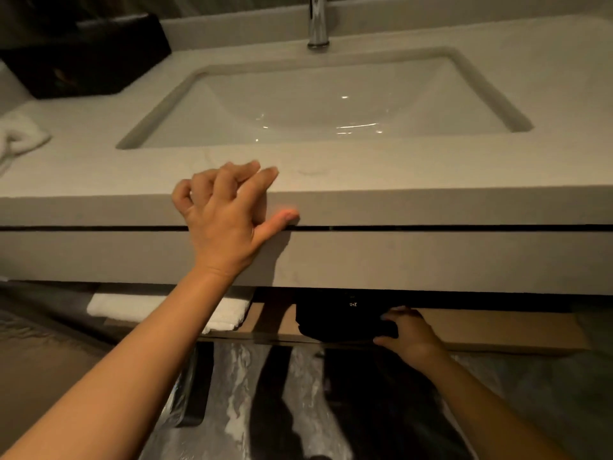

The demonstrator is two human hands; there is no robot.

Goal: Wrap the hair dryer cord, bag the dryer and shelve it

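Note:
A black bag [335, 318] with a small white mark lies on the wooden shelf [497, 330] under the vanity counter; the dryer itself is hidden inside it. My right hand [409, 333] is down at the shelf's front edge, fingers wrapped on the bag's right side. My left hand [229, 214] rests on the front edge of the pale stone counter [398, 200], fingers spread on top and thumb against the front face, holding nothing.
A white sink basin [325, 104] with a chrome tap [317, 21] is set in the counter. A black box [89, 58] stands back left, a white cloth [16, 137] at the left edge. A folded white towel [132, 308] lies on the shelf, left of the bag.

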